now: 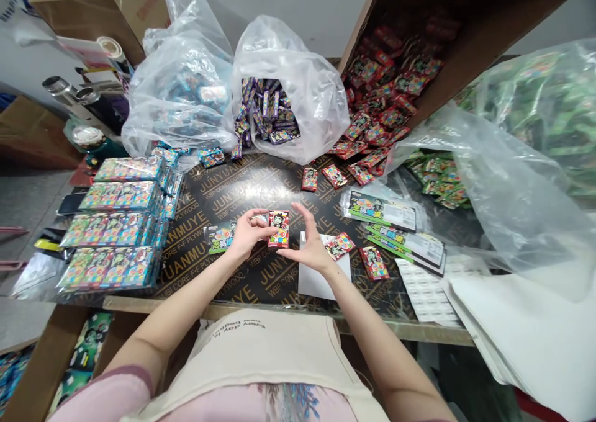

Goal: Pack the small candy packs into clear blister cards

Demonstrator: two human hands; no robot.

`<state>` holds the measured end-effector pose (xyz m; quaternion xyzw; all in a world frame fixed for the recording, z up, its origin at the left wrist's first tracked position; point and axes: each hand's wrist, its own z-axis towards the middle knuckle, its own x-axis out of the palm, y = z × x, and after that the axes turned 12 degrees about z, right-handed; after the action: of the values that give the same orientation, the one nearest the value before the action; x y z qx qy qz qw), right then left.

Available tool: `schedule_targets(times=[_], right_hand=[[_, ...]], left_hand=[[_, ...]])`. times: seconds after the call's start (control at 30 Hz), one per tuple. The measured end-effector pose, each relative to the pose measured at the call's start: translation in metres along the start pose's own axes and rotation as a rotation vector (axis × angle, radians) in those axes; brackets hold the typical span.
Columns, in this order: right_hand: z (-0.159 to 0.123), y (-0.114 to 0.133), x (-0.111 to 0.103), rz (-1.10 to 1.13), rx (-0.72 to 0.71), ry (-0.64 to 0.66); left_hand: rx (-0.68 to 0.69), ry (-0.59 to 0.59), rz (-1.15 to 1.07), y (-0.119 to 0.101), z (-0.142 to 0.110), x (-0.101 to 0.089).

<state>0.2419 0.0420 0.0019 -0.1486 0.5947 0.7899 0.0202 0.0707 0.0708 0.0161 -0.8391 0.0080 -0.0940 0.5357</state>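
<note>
Pinched in my left hand (251, 233) is a small red cartoon-printed packet (280, 221), upright over the middle of the table. My right hand (313, 248) is open just right of it, thumb and fingers spread apart. The right thumb reaches close to the packet's lower edge; I cannot tell whether it touches. Beside and partly behind my left hand lies a clear bag with a green printed card (220, 238). A white sheet of paper (321, 282) lies under my right hand. Two more red packets, one tilted (342, 245) and one nearer the edge (374, 263), are to its right.
Packed multi-packet sets (109, 226) are stacked at left. Plastic bags of blue packets (186, 93) and purple packets (274, 112), a carton of red packets (377, 99) and green packets (440, 177) line the back. Bagged cards (384, 211) and label sheets (428, 291) lie right.
</note>
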Motion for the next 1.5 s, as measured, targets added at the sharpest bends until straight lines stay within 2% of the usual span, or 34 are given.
schedule_targets(times=[0.17, 0.23, 0.33, 0.43, 0.53, 0.67, 0.73, 0.9, 1.0, 1.03, 1.07, 1.13, 1.2, 1.27, 1.33, 1.4, 1.5], right_hand=[[0.006, 0.004, -0.01, -0.269, -0.172, 0.061], [0.01, -0.004, -0.013, -0.333, -0.211, 0.037], [0.013, -0.026, -0.017, -0.418, -0.205, -0.006], [0.014, -0.045, -0.016, -0.463, -0.166, 0.023], [0.014, -0.05, -0.009, -0.444, -0.148, 0.11], [0.016, -0.043, -0.006, -0.349, -0.119, 0.281], [0.015, -0.038, -0.007, -0.33, -0.101, 0.322], [0.001, -0.023, 0.001, -0.349, 0.03, 0.035], [-0.006, -0.02, 0.001, -0.3, -0.037, 0.128], [-0.005, -0.022, -0.007, -0.309, -0.056, 0.122], [-0.003, -0.027, -0.021, -0.337, -0.049, 0.054], [0.006, -0.043, -0.069, -0.427, 0.054, -0.233], [0.015, -0.065, -0.135, -0.543, 0.256, -0.569], [0.021, -0.088, -0.203, -0.669, 0.526, -0.854], [0.025, -0.108, -0.257, -0.725, 0.764, -1.061], [0.029, -0.123, -0.291, -0.715, 0.897, -1.143], [0.04, -0.137, -0.311, -0.669, 0.94, -1.173]], left_hand=[[0.13, 0.032, 0.235, 0.003, 0.001, -0.011], [0.251, 0.041, 0.496, 0.006, 0.004, -0.024], [0.464, 0.055, 1.056, 0.012, 0.008, -0.047], [0.509, 0.118, 1.419, 0.022, 0.01, -0.062], [0.552, 0.127, 1.429, 0.028, 0.011, -0.067], [0.661, 0.201, 1.293, 0.027, 0.009, -0.07], [0.694, 0.229, 1.28, 0.025, 0.009, -0.071], [0.71, 0.039, 1.276, 0.025, 0.014, -0.066], [0.736, 0.062, 1.317, 0.026, 0.018, -0.057], [0.737, 0.079, 1.356, 0.027, 0.019, -0.054], [0.728, 0.09, 1.407, 0.028, 0.02, -0.052], [0.693, 0.113, 1.538, 0.03, 0.022, -0.05], [0.664, 0.152, 1.664, 0.032, 0.024, -0.05], [0.659, 0.191, 1.749, 0.033, 0.025, -0.048], [0.662, 0.205, 1.792, 0.035, 0.027, -0.045], [0.652, 0.199, 1.815, 0.036, 0.028, -0.042], [0.629, 0.18, 1.817, 0.039, 0.029, -0.04]])
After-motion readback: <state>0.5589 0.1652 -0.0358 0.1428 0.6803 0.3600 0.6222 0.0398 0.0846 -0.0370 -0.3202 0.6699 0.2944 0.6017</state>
